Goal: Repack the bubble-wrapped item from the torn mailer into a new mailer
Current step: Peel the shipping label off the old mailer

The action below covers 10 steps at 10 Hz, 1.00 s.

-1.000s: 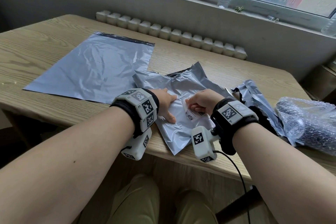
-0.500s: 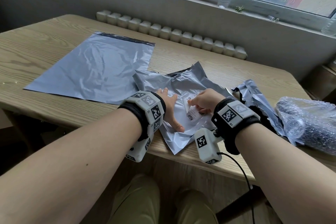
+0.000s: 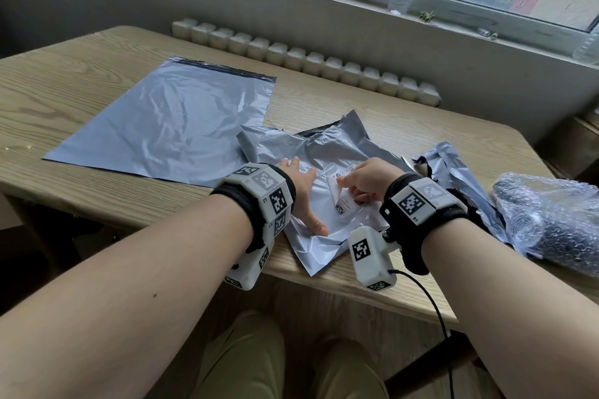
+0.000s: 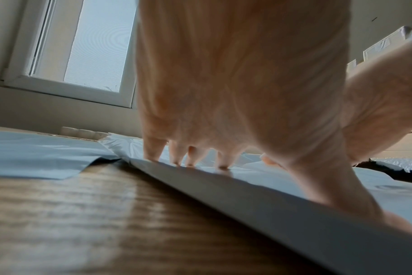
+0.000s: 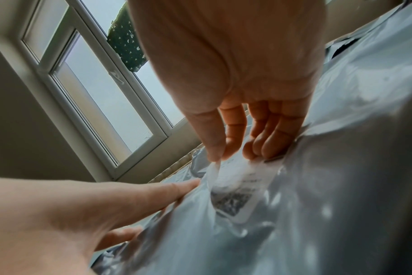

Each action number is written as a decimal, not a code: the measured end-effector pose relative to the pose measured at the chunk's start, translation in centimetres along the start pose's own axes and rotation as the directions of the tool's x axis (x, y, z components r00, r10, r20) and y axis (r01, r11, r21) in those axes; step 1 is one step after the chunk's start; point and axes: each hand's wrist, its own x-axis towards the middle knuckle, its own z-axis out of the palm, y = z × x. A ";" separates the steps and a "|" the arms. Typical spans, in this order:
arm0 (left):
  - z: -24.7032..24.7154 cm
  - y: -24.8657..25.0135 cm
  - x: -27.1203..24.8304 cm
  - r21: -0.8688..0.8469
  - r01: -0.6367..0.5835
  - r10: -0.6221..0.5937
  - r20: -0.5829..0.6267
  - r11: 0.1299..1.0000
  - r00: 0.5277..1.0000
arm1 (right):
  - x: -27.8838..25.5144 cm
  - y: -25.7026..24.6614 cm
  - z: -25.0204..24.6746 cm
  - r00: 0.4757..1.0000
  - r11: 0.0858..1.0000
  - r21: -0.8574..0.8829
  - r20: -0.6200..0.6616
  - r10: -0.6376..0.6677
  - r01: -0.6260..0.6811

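left grip: open, fingers flat, pressing the crumpled mailer onto the counter
right grip: thumb and forefinger pinch the lifted edge of the white label, partly peeled off that mailer
label: just right of left grip's thumb
flat mailer: far-left of left grip
torn mailer: right of right grip
bubble-wrapped item: further right, past the torn mailer

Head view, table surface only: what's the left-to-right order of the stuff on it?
flat grey mailer → left hand, pressing the crumpled grey mailer → white label, pinched by the right hand → torn mailer → bubble-wrapped item.
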 end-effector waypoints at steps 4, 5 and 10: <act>-0.1 0.1 -0.2 0.006 0.005 -0.005 -0.002 1.000 1.000 | 0.5 0.5 -0.1 1.000 0.999 0.052 0.017 0.003 -0.004; 0.0 0.1 -0.2 -0.001 0.005 -0.005 0.004 1.000 1.000 | 0.8 0.6 -0.2 1.000 0.997 0.073 0.018 0.005 -0.006; 0.0 0.1 0.0 0.007 0.008 -0.008 0.011 1.000 1.000 | 1.2 0.8 -0.3 0.999 0.995 0.102 0.030 -0.013 0.010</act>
